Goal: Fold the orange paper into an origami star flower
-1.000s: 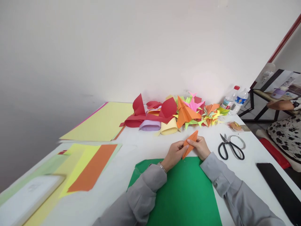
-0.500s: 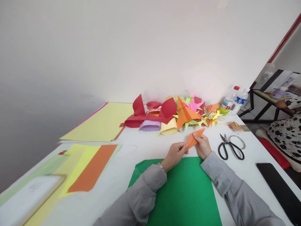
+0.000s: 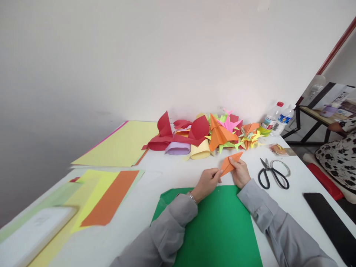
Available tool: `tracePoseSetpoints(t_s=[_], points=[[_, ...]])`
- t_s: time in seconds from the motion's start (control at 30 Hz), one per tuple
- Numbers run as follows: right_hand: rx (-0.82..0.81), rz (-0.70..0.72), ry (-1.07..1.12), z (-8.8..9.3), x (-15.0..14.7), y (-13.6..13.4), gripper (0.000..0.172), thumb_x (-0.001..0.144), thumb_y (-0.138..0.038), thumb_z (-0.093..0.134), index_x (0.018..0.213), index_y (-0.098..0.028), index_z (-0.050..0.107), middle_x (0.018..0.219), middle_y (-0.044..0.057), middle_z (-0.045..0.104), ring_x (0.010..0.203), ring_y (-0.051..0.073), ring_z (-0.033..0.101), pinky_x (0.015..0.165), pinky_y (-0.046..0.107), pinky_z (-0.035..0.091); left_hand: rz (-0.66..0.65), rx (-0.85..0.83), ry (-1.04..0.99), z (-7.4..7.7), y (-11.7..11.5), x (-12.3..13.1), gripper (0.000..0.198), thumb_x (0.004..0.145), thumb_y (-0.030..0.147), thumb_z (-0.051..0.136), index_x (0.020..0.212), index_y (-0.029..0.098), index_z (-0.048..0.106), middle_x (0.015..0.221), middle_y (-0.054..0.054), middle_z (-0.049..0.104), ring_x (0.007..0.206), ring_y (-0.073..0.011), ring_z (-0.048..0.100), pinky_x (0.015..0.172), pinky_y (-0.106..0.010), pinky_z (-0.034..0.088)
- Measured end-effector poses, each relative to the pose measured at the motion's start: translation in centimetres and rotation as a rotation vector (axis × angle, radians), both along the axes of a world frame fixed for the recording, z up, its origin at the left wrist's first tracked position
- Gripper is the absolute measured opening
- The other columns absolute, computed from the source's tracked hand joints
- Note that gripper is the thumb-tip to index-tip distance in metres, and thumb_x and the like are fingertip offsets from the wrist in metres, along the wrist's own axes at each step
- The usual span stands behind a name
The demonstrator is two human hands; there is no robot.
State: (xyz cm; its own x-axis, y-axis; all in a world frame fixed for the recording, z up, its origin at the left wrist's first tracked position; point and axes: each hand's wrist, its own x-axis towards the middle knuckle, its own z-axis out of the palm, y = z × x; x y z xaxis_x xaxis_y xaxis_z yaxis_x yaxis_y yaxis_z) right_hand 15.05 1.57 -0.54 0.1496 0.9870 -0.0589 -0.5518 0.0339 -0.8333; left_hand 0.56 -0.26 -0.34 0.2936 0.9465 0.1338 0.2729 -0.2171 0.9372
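An orange folded paper (image 3: 230, 165), shaped like a narrow diamond, is held up just above the table. My left hand (image 3: 206, 183) pinches its lower left end, fingers closed. My right hand (image 3: 240, 173) grips its right side, with the thumb on the near face; the fingers behind the paper are partly hidden. Under my wrists lies a large green sheet (image 3: 219, 226). Black-handled scissors (image 3: 271, 174) lie slightly open to the right of my right hand, beside a thin pale ring (image 3: 286, 167).
Folded paper stars and planes (image 3: 222, 135) and red paper shapes (image 3: 178, 137) are heaped along the wall. Two bottles (image 3: 278, 118) stand behind. Coloured sheets (image 3: 108, 200) and a white box (image 3: 39, 233) lie left. A black slab (image 3: 330, 226) lies right, near a seated person (image 3: 339, 152).
Both hands keep their hold on the orange paper, almost still. The seated person's hand at the right has shifted slightly.
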Motion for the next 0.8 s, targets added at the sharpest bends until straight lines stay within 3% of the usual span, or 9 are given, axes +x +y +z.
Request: tracePoseSetpoints(t_s=[0.63,0.8], points=[[0.001,0.005,0.059,0.06,0.16,0.16,0.019,0.061,-0.029,0.081,0.067,-0.016,0.068,0.069,0.004,0.069,0.065,0.016,0.062,0.067,0.031,0.051,0.014,-0.134,-0.177,0.17,0.05,-0.13,0.051,0.083,0.052,0.040,0.051,0.016,0.058,0.050,-0.003,0.058,0.053,-0.0140,0.053,0.060,-0.027,0.042],[-0.004,-0.024,0.034,-0.29,0.09,0.26,0.020,0.059,-0.028,0.081,0.065,-0.015,0.068,0.066,0.003,0.068,0.062,0.014,0.059,0.063,0.028,0.050,-0.034,-0.120,-0.134,-0.19,0.10,-0.22,0.039,0.077,0.046,0.055,0.053,0.016,0.055,0.051,-0.001,0.057,0.051,-0.0124,0.050,0.055,-0.025,0.039]])
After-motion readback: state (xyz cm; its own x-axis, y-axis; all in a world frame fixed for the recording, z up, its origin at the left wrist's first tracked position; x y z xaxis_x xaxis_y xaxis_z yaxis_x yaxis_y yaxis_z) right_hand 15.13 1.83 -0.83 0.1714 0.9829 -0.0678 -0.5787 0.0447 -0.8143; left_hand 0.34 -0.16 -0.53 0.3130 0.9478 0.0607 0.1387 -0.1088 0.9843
